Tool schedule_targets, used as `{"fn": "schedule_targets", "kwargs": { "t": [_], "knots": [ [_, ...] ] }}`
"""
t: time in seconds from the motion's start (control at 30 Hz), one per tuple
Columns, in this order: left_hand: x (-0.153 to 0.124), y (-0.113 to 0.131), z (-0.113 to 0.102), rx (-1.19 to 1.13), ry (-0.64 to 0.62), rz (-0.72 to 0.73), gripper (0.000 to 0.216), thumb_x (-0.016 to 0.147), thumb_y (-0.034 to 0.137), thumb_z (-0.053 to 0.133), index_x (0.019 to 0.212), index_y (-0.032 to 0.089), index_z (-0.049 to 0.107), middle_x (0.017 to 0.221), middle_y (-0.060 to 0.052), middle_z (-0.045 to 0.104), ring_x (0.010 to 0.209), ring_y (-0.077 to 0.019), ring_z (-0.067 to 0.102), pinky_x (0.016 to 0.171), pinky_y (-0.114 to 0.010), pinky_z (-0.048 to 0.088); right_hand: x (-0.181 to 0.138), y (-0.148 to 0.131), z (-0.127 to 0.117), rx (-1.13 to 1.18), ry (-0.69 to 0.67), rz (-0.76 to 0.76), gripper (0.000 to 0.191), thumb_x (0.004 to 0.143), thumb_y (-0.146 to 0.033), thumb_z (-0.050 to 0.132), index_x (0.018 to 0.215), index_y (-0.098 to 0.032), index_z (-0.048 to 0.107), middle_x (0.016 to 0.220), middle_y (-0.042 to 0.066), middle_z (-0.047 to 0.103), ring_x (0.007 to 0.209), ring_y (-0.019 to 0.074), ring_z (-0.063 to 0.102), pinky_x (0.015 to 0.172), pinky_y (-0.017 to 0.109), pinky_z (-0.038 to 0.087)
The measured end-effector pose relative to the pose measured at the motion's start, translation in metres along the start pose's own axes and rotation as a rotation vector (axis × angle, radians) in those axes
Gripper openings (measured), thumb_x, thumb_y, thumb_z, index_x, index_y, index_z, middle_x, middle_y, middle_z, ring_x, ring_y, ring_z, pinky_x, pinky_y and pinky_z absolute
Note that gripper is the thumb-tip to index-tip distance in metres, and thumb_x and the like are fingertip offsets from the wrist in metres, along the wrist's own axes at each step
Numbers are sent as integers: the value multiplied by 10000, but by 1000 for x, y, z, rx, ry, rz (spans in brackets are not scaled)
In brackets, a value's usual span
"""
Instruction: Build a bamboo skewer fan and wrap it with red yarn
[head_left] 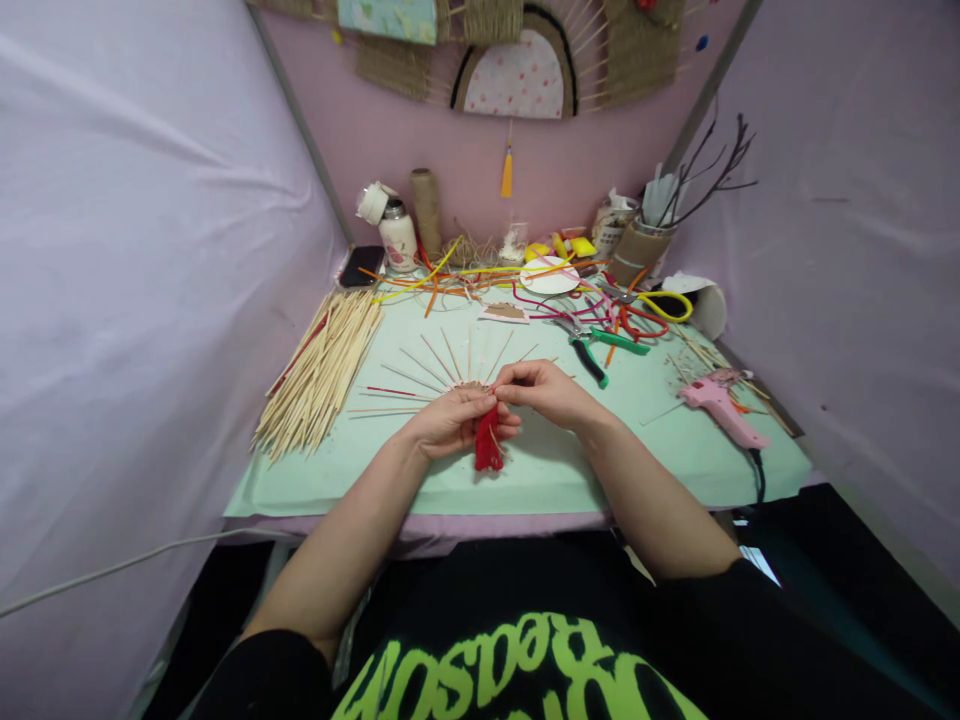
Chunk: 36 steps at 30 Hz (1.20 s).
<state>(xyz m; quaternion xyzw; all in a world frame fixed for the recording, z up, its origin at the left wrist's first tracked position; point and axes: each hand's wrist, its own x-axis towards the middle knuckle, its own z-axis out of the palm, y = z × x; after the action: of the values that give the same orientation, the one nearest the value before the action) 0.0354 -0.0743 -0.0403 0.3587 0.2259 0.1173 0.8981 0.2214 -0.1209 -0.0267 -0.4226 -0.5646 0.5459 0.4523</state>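
A red tassel (489, 442) hangs from my left hand (455, 420), its top pinched between thumb and fingers. My right hand (544, 390) has thumb and index finger closed at the tassel's top, where a thin strand seems to be; that strand is too small to make out. Just beyond my hands, a fan of thin sticks (433, 352) spreads from a small cardboard piece (474, 385) on the table. One stick on the left side of the fan is red. My hands partly hide the cardboard.
Wooden skewers (322, 370) are heaped at left. Green-handled pliers (589, 360), scissors (666, 306) and colored pipe cleaners (442, 280) lie toward the back. A pink glue gun (724, 412) rests at right with its cord over the edge. A bottle (397, 238) and twine roll (426, 212) stand behind.
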Motion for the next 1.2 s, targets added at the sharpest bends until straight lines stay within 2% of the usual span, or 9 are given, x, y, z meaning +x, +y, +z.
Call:
{"fn": "schedule_targets", "kwargs": {
  "t": [0.17,0.3,0.5,0.73,0.97,1.1,1.2],
  "knots": [
    [-1,0,0,-15,29,0,203,783,255,771,798,68,693,830,-139,759,738,-190,740,749,-285,589,1,3,0,37,20,32,317,748,-453,752,785,-140,726,679,7,670,640,108,563,632,240,432],
    [-1,-1,0,-35,28,4,222,760,270,792,779,80,679,821,-120,758,721,-201,742,737,-315,606,0,2,-2,74,52,53,336,800,-454,691,925,-147,748,739,17,700,644,99,575,652,241,454],
    [-1,-2,-4,-43,-11,14,252,771,298,785,757,79,659,790,-117,752,689,-191,736,743,-321,603,-2,-1,-4,79,-71,25,335,753,-327,742,1051,-176,743,855,25,743,770,132,648,761,277,497],
    [1,-4,-4,-12,-28,17,303,705,322,836,750,73,668,759,-119,748,669,-187,727,741,-317,600,-1,2,-2,43,-10,-6,213,734,-344,774,830,-159,734,767,19,723,735,138,644,742,275,492],
    [-1,-2,5,30,33,34,277,846,332,706,873,58,674,782,-140,742,658,-188,725,655,-290,596,0,0,-3,-55,32,-12,227,756,-378,733,759,-155,687,682,-13,641,679,121,574,698,260,444],
    [0,-1,8,28,111,64,285,894,337,642,906,54,674,799,-161,747,684,-204,733,684,-316,602,0,0,-2,-76,40,-27,219,782,-378,707,754,-164,671,669,-20,605,666,117,542,678,259,433],
    [2,-2,6,35,150,84,275,879,327,664,897,53,678,797,-166,750,680,-201,735,690,-301,601,0,0,-2,-117,62,-52,196,781,-360,704,732,-174,668,693,-12,598,682,124,538,684,265,433]
  ]
}}
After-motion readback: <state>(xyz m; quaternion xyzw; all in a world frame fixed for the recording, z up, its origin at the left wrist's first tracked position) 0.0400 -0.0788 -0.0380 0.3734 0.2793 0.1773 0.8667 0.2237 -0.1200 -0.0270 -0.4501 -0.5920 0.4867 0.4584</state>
